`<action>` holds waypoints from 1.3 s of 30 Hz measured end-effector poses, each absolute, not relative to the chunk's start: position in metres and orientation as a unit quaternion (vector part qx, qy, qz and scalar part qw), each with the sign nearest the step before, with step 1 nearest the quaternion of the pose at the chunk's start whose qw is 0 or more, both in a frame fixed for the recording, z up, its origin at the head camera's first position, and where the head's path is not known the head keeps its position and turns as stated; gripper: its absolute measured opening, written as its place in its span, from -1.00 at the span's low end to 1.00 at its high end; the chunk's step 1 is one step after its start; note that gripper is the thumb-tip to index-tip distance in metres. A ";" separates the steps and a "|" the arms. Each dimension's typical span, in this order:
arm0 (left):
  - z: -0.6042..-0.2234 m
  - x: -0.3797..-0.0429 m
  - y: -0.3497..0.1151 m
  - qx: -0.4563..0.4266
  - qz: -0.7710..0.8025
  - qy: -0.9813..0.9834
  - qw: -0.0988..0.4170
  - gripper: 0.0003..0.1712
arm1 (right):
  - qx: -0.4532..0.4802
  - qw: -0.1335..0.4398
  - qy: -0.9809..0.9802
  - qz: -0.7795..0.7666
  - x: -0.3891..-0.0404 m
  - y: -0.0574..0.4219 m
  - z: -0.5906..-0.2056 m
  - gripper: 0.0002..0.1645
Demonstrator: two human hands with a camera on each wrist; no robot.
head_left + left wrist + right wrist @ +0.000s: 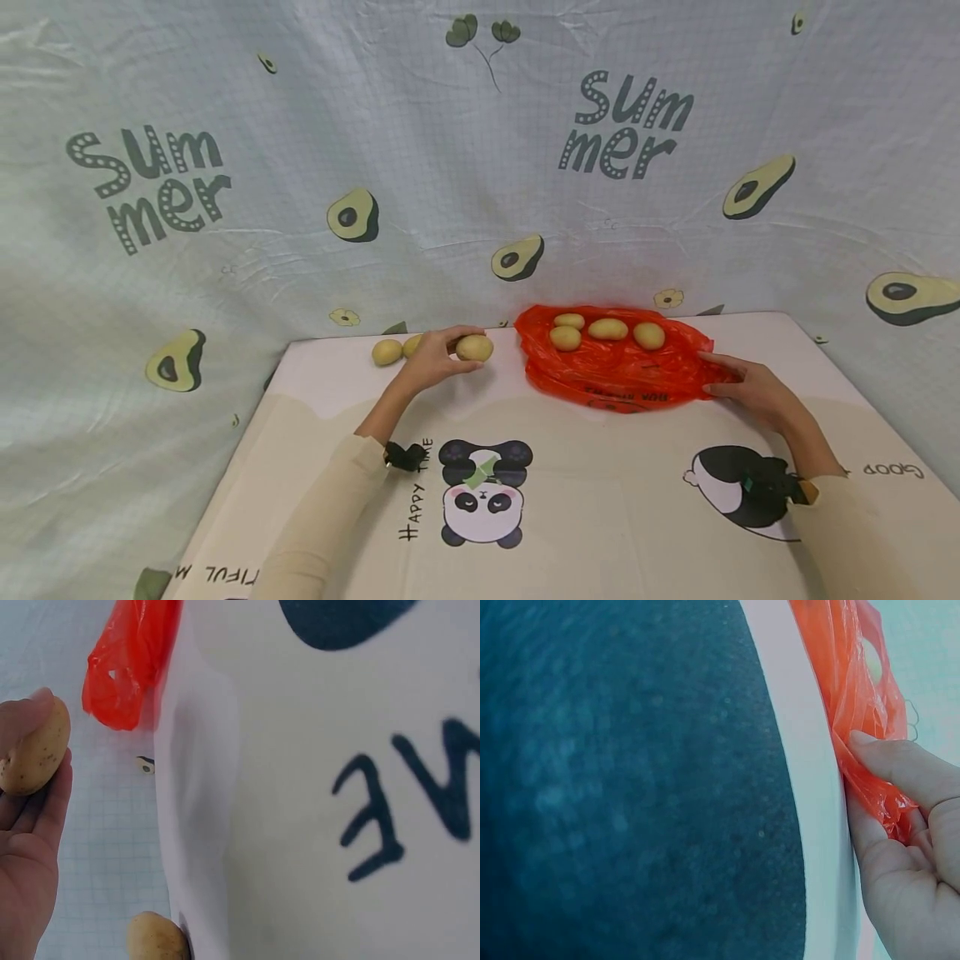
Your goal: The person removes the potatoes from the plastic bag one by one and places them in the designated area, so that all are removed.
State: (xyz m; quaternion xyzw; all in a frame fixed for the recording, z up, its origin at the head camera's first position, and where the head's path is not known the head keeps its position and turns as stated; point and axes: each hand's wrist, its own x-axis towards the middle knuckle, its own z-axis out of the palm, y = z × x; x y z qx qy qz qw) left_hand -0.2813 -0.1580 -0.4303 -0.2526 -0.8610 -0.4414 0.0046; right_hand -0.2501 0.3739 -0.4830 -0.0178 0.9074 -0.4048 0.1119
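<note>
My left hand [432, 363] grips a potato [475, 348] between thumb and fingers, left of the red plastic bag. The same potato [39, 750] fills the grasp in the left wrist view. At the right edge of the red plastic bag [600, 382], my right hand [757, 392] pinches the plastic; in the right wrist view the bunched bag [862, 742] lies between thumb and fingers. Several potatoes [608, 329] lie on the spread bag. Beside my left hand, two more potatoes [387, 352] rest on the table, one partly hidden by that hand.
The table is covered by a pale cloth [592, 517] printed with pandas and lettering. Behind it hangs a light curtain [420, 167] with avocado prints, close against the table's back edge. A black strap [405, 456] sits at the left wrist.
</note>
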 end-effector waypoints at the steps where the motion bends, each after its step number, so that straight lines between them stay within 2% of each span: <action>1: -0.431 -0.282 -0.159 -0.253 -0.440 -0.862 0.004 -0.39 | -0.018 0.111 0.908 -0.405 -0.250 0.374 -0.483 -0.15; 10: -0.428 -0.286 -0.168 -0.243 -0.416 -0.876 0.005 -0.38 | -0.033 0.108 0.907 -0.405 -0.249 0.373 -0.481 -0.13; 19: -0.429 -0.295 -0.176 -0.256 -0.398 -0.881 0.034 -0.39 | -0.028 0.110 0.907 -0.405 -0.250 0.374 -0.481 -0.14; 29: -0.424 -0.306 -0.183 -0.243 -0.384 -0.890 0.033 -0.37 | -0.030 0.108 0.908 -0.404 -0.249 0.374 -0.482 -0.14; 39: -0.419 -0.317 -0.185 -0.255 -0.286 -0.924 0.013 -0.39 | -0.027 0.108 0.906 -0.409 -0.247 0.372 -0.484 -0.14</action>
